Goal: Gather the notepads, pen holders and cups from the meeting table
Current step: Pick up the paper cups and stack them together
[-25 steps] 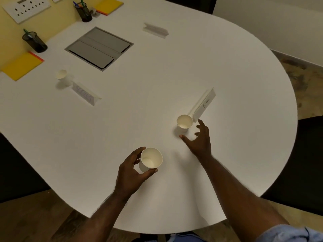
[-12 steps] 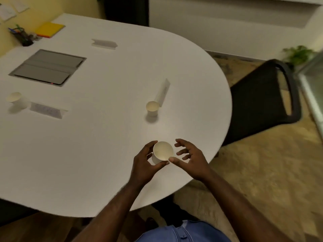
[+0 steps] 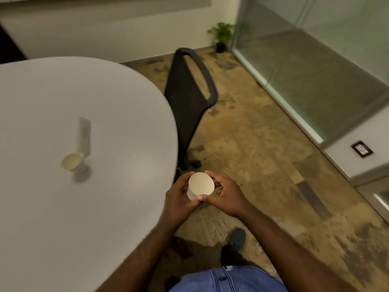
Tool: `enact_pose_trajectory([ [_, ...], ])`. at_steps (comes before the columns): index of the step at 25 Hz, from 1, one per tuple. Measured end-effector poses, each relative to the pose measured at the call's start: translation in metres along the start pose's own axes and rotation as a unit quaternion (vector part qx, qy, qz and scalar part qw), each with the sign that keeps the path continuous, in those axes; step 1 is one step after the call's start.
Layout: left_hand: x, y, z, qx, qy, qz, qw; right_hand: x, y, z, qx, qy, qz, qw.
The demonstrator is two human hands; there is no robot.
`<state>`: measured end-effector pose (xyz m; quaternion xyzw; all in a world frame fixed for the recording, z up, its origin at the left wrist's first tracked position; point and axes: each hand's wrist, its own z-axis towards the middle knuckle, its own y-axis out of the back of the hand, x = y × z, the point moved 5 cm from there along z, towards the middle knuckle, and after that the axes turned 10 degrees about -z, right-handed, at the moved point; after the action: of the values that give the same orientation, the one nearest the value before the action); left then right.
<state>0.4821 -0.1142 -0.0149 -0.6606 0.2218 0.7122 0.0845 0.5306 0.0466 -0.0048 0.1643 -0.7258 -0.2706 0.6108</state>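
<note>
Swinging rightward since half a second ago, my view is now taking in far more floor, and the small white paper cup [image 3: 201, 186] I am carrying is hanging just off the near right edge of the round white meeting table [image 3: 63, 207] rather than above it. I am cradling it upright between both hands: the left hand [image 3: 179, 200] is wrapping its left side while the right hand [image 3: 226, 196] is curling round its right side, thumb touching the rim nearest me. That tells me the handover to two hands is finishing and this cup is counting as collected.

A second white paper cup [image 3: 72, 162] is standing on the table to the left, blurred, touching the near end of a folded white name card [image 3: 85, 134]. I am judging that one as my next pickup, probably by nesting. No notepads or pen holders are showing right now, so those are remaining to be gathered.

Beyond the table's right edge a black office chair [image 3: 189, 91] is standing on the mottled brown floor [image 3: 263, 144].
</note>
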Motion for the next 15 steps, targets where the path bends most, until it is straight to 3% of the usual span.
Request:
enact_pose_trajectory([
  [7, -0.012, -0.179, 0.099, 0.109, 0.019, 0.017, 0.994, -0.134, 0.138, 0.022, -0.056, -0.079, 0.037, 0.995],
  [15, -0.029, -0.299, 0.210, 0.119, 0.027, -0.018, 0.992, -0.212, 0.255, 0.094, -0.082, -0.086, 0.016, 0.993],
])
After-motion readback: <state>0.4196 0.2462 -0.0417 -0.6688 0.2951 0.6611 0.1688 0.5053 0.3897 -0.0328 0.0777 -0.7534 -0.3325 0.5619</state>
